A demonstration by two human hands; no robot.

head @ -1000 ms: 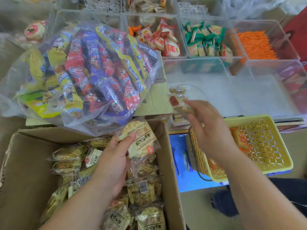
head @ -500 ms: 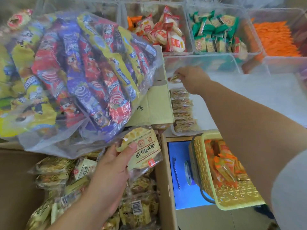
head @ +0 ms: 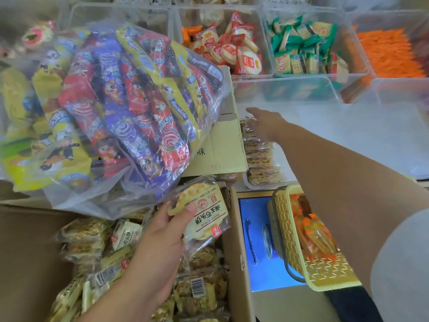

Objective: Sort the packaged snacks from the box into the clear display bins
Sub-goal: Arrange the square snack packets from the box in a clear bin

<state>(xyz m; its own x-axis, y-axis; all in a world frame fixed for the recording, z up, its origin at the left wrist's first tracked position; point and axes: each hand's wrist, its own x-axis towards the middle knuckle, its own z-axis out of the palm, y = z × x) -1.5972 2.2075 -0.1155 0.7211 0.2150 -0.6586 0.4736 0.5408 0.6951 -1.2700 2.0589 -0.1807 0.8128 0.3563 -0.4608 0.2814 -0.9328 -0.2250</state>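
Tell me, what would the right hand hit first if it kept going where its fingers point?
Probably the far corner of the clear bin, beside the cardboard flap; depth is unclear. The right hand is open above the snack row.

One wide-angle camera on the person's head looks forward and steeply down, close above the open brown cardboard box (head: 30,252) and the left hand (head: 153,259) gripping a cream round-biscuit packet (head: 204,217), with clear plastic display bins (head: 348,140) farther off.
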